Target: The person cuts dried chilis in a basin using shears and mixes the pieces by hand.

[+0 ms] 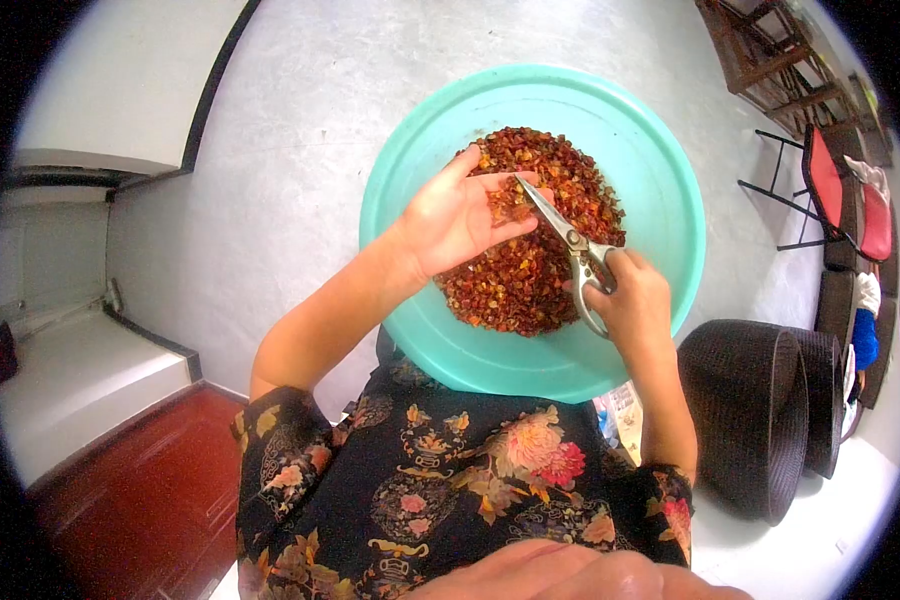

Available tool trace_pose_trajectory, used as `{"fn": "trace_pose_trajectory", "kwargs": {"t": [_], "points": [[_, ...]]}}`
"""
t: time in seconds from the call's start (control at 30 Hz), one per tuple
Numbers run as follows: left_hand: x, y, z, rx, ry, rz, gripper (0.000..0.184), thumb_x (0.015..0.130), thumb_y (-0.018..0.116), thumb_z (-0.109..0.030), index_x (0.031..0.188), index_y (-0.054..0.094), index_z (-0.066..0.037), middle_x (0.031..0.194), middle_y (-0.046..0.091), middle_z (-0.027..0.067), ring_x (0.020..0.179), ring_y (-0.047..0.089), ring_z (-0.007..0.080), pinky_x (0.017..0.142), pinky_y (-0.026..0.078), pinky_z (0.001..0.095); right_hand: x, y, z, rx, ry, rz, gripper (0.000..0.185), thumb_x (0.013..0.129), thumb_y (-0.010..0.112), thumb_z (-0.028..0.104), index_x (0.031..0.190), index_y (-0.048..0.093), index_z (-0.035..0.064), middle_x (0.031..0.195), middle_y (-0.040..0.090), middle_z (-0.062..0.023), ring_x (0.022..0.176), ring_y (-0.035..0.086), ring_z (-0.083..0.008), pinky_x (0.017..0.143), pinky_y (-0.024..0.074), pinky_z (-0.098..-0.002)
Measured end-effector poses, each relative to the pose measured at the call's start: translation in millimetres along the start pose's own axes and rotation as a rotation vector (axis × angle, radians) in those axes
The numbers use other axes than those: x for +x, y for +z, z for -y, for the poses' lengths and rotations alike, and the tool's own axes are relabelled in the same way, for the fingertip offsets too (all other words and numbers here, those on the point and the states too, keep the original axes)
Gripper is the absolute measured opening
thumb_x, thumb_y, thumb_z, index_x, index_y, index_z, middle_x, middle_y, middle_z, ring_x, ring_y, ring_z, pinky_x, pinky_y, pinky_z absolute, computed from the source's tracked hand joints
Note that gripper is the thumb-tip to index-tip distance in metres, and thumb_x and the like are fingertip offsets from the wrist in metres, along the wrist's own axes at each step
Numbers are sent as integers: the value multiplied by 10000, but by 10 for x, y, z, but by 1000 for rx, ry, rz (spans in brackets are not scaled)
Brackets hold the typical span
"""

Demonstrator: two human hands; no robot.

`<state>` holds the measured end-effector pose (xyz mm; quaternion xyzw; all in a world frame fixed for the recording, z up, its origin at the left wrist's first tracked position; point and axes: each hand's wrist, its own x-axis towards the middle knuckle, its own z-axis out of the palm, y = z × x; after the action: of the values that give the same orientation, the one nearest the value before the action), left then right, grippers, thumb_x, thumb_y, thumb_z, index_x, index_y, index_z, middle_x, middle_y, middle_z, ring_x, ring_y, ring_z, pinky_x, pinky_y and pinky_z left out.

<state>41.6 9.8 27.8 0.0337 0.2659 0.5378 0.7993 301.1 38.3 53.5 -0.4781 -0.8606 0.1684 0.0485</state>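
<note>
A wide turquoise basin (pixel 660 180) holds a heap of small chopped red-brown and orange pieces (pixel 530 290) that look like dried chili. Over the left side of the heap, my left hand (pixel 455 215) is turned palm up with its fingers spread. Some reddish bits show around its fingers; whether they rest on the hand or lie behind it I cannot tell. My right hand (pixel 630 300) grips the handles of a pair of scissors (pixel 575 245). The scissors' blades look nearly closed, and their tip is by the left fingertips.
Dark woven baskets (pixel 740 410) stand to the right of the basin. Farther back are a red folding chair (pixel 822 185) and wooden furniture (pixel 770 60). A white structure (pixel 120 90) and a dark red floor area (pixel 130 490) lie to the left. Printed packaging (pixel 625 415) is beside my right forearm.
</note>
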Motion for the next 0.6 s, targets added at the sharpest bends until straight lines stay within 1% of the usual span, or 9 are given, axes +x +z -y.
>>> {"fn": "trace_pose_trajectory", "kwargs": {"t": [0.1, 0.17, 0.2, 0.27, 0.3, 0.37, 0.47, 0.53, 0.6], "points": [[27, 0, -2, -22, 23, 27, 728, 1085, 146, -496, 1435, 387, 96, 1439, 483, 289, 1395, 431, 368, 1195, 312, 491, 14, -4, 11, 116, -2, -16, 361, 699, 801, 244, 903, 621, 7, 874, 625, -169, 767, 636, -388, 702, 517, -477], [36, 0, -6, -41, 41, 30, 735, 1084, 144, -499, 1439, 379, 100, 1444, 472, 305, 1400, 425, 380, 1203, 302, 493, 24, -101, 149, 94, 2, -48, 410, 689, 809, 273, 928, 612, 5, 916, 620, -168, 828, 628, -383, 729, 515, -470], [37, 5, -13, -64, 35, -10, 738, 1083, 144, -500, 1437, 376, 105, 1446, 467, 310, 1398, 425, 391, 1206, 296, 498, 27, -118, 179, 94, 3, -48, 410, 689, 809, 273, 928, 612, 5, 916, 620, -168, 828, 628, -383, 729, 515, -470], [38, 23, -18, -87, 26, -49, 741, 1083, 145, -500, 1434, 373, 111, 1449, 462, 315, 1396, 426, 401, 1210, 290, 504, 34, -135, 207, 22, -56, -68, 454, 685, 813, 293, 964, 601, 5, 980, 607, -162, 916, 605, -370, 770, 511, -461], [33, 35, -21, -99, 8, -49, 740, 1083, 152, -500, 1428, 377, 115, 1446, 463, 317, 1396, 426, 408, 1209, 294, 504, 34, -123, 197, 22, -54, -67, 454, 685, 813, 293, 964, 601, 5, 980, 607, -162, 916, 605, -370, 770, 511, -461], [27, 36, -18, -109, -10, -49, 740, 1083, 159, -500, 1421, 381, 119, 1443, 465, 320, 1396, 426, 415, 1207, 297, 505, 32, -84, 164, -24, -97, -85, 467, 679, 810, 288, 983, 591, 9, 1026, 593, -156, 979, 580, -357, 804, 508, -453], [23, 22, -16, -92, -16, -21, 732, 1083, 180, -498, 1411, 389, 122, 1433, 475, 316, 1399, 426, 412, 1203, 306, 505, 32, -57, 121, -44, -100, -100, 432, 677, 801, 266, 965, 591, 21, 1021, 595, -154, 976, 581, -352, 807, 512, -451], [26, 33, -7, -142, -26, -73, 721, 1085, 198, -492, 1417, 382, 120, 1427, 479, 317, 1388, 439, 405, 1201, 313, 501, 23, -60, 106, -55, -88, -77, 417, 674, 799, 240, 964, 591, 25, 1018, 597, -154, 977, 585, -352, 805, 514, -454], [29, 7, -5, -133, -33, -69, 714, 1086, 201, -488, 1417, 383, 118, 1429, 478, 313, 1383, 446, 400, 1201, 313, 499, 14, -56, 102, -66, -77, -54, 402, 671, 797, 215, 962, 591, 29, 1015, 600, -153, 978, 589, -353, 803, 517, -456]]}}
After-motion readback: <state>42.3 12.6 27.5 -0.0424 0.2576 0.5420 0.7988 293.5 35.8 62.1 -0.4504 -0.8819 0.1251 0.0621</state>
